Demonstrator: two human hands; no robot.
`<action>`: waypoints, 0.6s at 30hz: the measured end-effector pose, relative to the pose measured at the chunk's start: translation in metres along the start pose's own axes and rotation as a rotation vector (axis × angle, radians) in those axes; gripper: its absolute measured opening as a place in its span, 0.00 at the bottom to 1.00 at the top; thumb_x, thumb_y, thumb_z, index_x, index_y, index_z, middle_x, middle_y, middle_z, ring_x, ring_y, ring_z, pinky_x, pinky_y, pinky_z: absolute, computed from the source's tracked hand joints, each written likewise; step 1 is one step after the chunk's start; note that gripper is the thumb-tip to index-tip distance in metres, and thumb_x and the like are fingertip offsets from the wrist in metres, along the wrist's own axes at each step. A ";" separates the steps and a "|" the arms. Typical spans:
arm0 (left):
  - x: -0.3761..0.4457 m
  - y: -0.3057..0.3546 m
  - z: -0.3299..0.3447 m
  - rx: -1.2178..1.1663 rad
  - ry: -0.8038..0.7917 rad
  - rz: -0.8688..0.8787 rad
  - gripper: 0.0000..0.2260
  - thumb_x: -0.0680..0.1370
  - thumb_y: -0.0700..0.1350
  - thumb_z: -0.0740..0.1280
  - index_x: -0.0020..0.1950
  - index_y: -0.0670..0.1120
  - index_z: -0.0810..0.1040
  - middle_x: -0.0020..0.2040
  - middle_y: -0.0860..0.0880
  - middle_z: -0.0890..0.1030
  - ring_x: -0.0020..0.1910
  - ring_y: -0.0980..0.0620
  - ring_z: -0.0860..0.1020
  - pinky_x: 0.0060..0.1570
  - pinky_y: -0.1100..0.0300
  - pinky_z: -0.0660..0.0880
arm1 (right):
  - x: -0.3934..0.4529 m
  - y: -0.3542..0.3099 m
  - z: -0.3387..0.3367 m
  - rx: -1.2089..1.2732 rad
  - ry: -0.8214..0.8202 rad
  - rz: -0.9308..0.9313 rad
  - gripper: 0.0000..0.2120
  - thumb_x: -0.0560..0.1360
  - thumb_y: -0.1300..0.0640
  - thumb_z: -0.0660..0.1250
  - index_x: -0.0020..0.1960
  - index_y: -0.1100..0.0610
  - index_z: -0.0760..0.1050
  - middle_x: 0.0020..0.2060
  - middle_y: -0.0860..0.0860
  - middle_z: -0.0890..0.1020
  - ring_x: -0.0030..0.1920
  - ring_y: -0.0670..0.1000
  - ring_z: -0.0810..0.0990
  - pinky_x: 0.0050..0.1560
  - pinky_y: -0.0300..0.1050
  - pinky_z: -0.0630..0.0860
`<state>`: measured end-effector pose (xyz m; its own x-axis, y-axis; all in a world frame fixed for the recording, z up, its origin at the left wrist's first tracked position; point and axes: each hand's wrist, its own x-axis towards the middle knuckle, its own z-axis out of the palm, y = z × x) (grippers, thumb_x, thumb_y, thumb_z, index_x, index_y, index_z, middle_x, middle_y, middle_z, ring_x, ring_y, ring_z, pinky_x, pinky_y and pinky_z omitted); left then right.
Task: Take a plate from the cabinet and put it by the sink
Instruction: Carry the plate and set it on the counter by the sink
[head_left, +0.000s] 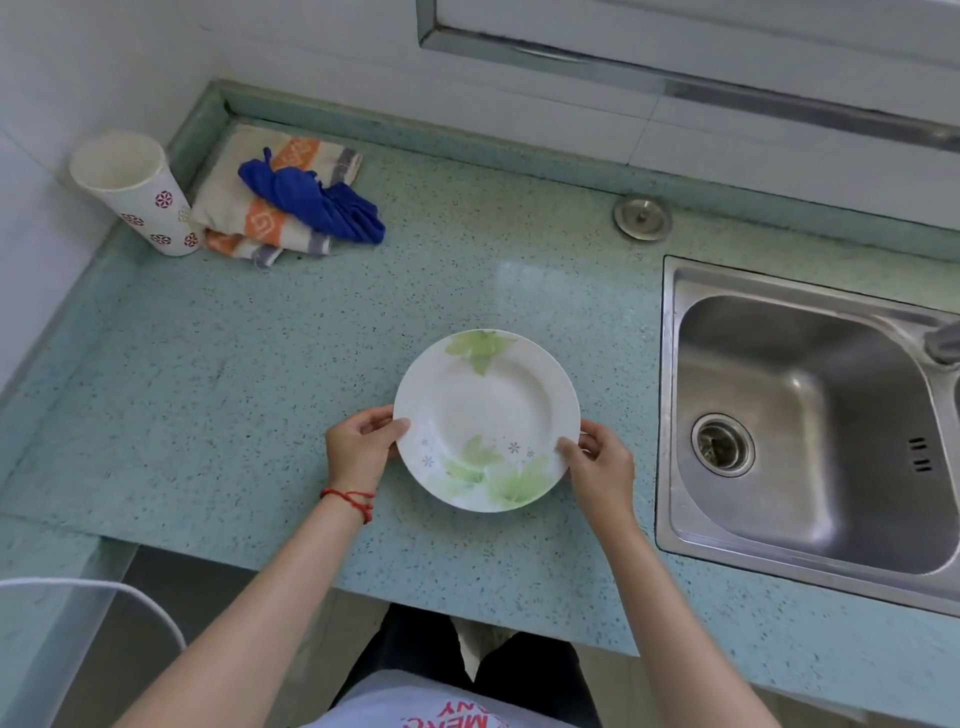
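A white plate (488, 410) with green leaf prints is over the speckled green countertop (260, 374), left of the steel sink (810, 431). My left hand (361, 447) grips the plate's left rim, thumb on top. On the lower right rim my right hand (600, 467) holds it the same way. Whether the plate rests on the counter or hovers just above it I cannot tell. No cabinet is in view.
A white cup with red flower marks (137, 192) stands in the back left corner, beside a striped towel (270, 208) with a blue cloth (317, 200) on it. A round steel cap (642, 219) sits behind the sink. A tap (943, 343) pokes in at right.
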<state>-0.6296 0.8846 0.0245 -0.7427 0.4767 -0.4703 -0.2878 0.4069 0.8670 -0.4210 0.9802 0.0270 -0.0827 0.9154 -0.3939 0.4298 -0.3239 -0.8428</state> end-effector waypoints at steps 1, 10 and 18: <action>0.002 0.000 0.000 0.003 0.000 -0.002 0.11 0.69 0.32 0.69 0.51 0.33 0.78 0.38 0.49 0.79 0.37 0.49 0.78 0.38 0.60 0.80 | 0.001 -0.001 0.000 0.002 -0.002 0.004 0.13 0.72 0.66 0.66 0.56 0.61 0.75 0.39 0.48 0.79 0.43 0.51 0.79 0.47 0.49 0.79; 0.014 0.010 0.008 -0.026 0.003 0.004 0.12 0.69 0.31 0.69 0.52 0.34 0.78 0.37 0.49 0.79 0.27 0.60 0.79 0.29 0.71 0.77 | 0.016 -0.015 0.006 0.005 -0.011 0.010 0.14 0.72 0.65 0.66 0.57 0.60 0.74 0.41 0.51 0.79 0.45 0.53 0.79 0.48 0.50 0.79; 0.026 0.021 0.014 -0.072 0.007 0.006 0.13 0.70 0.30 0.68 0.55 0.32 0.76 0.48 0.41 0.78 0.35 0.54 0.76 0.28 0.72 0.76 | 0.030 -0.023 0.013 0.000 -0.014 0.005 0.15 0.73 0.64 0.65 0.59 0.60 0.74 0.45 0.54 0.80 0.45 0.52 0.79 0.47 0.46 0.77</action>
<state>-0.6460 0.9167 0.0285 -0.7491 0.4732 -0.4637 -0.3255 0.3468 0.8797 -0.4448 1.0125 0.0302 -0.0931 0.9103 -0.4033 0.4304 -0.3285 -0.8407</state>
